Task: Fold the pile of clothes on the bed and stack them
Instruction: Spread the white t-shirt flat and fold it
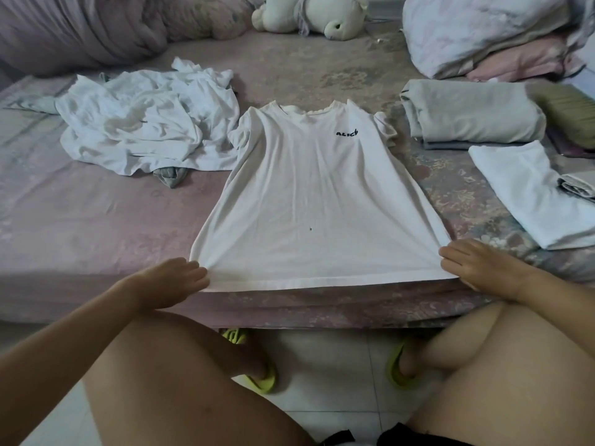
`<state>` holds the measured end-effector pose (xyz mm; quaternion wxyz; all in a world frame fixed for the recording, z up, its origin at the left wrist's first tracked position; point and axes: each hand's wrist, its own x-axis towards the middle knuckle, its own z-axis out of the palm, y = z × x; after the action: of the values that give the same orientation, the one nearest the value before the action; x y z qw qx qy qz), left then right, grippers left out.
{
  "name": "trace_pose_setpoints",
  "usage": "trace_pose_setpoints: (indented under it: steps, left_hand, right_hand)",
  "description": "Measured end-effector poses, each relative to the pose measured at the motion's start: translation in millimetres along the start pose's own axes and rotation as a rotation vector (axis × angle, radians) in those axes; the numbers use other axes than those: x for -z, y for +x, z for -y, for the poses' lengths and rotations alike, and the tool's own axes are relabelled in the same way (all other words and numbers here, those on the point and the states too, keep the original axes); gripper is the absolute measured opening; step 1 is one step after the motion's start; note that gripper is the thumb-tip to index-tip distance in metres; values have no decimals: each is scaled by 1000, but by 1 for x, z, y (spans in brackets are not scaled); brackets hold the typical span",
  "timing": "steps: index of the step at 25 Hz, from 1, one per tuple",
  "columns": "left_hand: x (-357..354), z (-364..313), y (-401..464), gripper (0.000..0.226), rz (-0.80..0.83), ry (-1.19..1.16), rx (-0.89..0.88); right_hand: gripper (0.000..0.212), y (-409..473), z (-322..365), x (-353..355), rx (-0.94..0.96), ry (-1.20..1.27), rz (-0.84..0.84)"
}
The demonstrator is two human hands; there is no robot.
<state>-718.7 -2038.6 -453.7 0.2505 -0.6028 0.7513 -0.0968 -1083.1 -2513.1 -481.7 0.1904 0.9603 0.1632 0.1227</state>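
Pink floral bed [80, 226] fills the view, seen from its near edge; tiled floor below, person's bare knees and yellow-green slippers [262, 379] at the bottom. White T-shirt [315, 201] spread flat at the middle of the near edge, collar toward the far side, small dark lettering on the chest, hem lying along the bed's near edge. Left hand [175, 283] pinches the left hem corner, fingers curled onto the cloth. Right hand [476, 263] grips the right hem corner the same way; hem drawn taut between the two. Unfolded pile of white clothes [145, 123], with bits of grey cloth showing under it, lies toward the left side, just beside the shirt's left sleeve. Toward the right edge: folded grey garment [470, 115], and nearer, a folded white garment [528, 194], apart from the shirt. Far side holds a rumpled mauve quilt [80, 30], a pale plush bear [309, 14] and bundled bedding [489, 30] at the far right corner.
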Motion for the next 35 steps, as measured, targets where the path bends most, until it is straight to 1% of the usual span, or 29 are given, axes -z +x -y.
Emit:
trace_pose_setpoints:
  steps: [1,2,3,4,5,7,8,9,11,13,14,16,17,18,19,20,21,22,23,24,25,26,27,30,31,32,33,35]
  left_hand:
    - [0,1,1,35,27,-40,8]
    - [2,-2,3,36,90,-49,36]
    - [-1,-5,6,35,122,-31,64]
    - [-2,-7,12,31,197,6,82]
    - [-4,-10,16,28,251,7,91]
    - [-7,-17,23,32,344,15,156]
    - [-4,-19,25,30,368,28,177]
    - [0,-20,27,29,320,38,210]
    - [6,-22,34,30,387,26,252]
    - [4,-26,41,38,607,27,241]
    - [6,-27,44,39,670,16,253]
    - [18,-27,46,29,706,-64,288]
    - [19,-26,47,25,582,-118,285]
    - [21,-24,52,33,336,-137,261]
    - [25,-21,63,41,34,-170,243]
    - [31,-18,81,43,-258,-236,231]
    - [40,-16,104,43,-379,-311,281]
    - [46,-15,131,49,-380,-374,351]
    - [51,-14,159,62,-283,-449,444]
    - [52,-18,183,73,-142,-523,527]
    - [47,-24,201,77,-16,-565,589]
    - [38,-30,212,75,16,-596,629]
    - [28,-37,215,71,-1,-615,659]
    - [15,-36,217,63,-142,-548,651]
    - [14,-25,224,61,-199,-517,645]
    - [16,-10,236,61,-248,-499,654]
    - [19,10,256,61,-267,-484,663]
    - [27,47,300,70,-202,-513,638]
  right_hand:
    - [26,-1,-2,4,-12,9,25]
    - [37,-1,-3,6,-18,11,63]
    - [47,-1,-3,7,-35,10,119]
    - [55,1,-1,7,-52,9,171]
    - [60,3,1,5,-55,5,208]
    - [67,6,3,4,-59,16,259]
    - [69,7,2,5,-57,35,278]
    - [70,7,1,6,-54,52,289]
    - [69,4,1,6,-53,46,296]
    - [63,4,3,3,-68,9,324]
    - [56,3,4,2,-64,-7,336]
    - [32,4,7,9,-44,-32,286]
    - [21,9,8,14,-42,-3,242]
    - [22,20,9,17,-52,32,182]
    - [29,39,10,17,-63,55,115]
    - [33,64,12,17,-97,73,75]
    - [36,93,16,13,-165,123,60]
    - [41,122,20,11,-241,210,95]
    - [48,147,24,8,-332,288,196]
    - [55,164,30,1,-423,335,355]
    - [59,172,34,-8,-490,362,487]
    - [60,175,38,-16,-534,366,559]
    - [60,173,41,-19,-553,359,577]
    - [65,168,43,-22,-536,385,548]
    - [71,170,38,-24,-535,428,502]
    - [74,173,26,-27,-571,456,437]
    - [74,175,9,-32,-645,470,373]
    - [69,170,-34,-45,-799,485,275]
